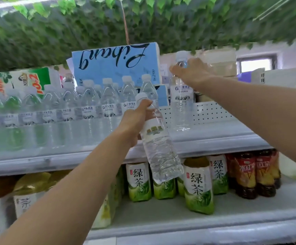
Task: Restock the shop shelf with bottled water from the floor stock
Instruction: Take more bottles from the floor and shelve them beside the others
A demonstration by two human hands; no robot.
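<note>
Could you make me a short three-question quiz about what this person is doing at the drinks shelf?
1. True or false: the right hand grips a clear plastic water bottle standing upright on the white metal upper shelf.
2. The left hand holds a second clear water bottle by: A) neck, B) base, C) label?
3. What stands on the lower shelf right of the green-labelled tea bottles?

Key: 1 true. 2 A. 3 Red-labelled dark bottles.
</note>
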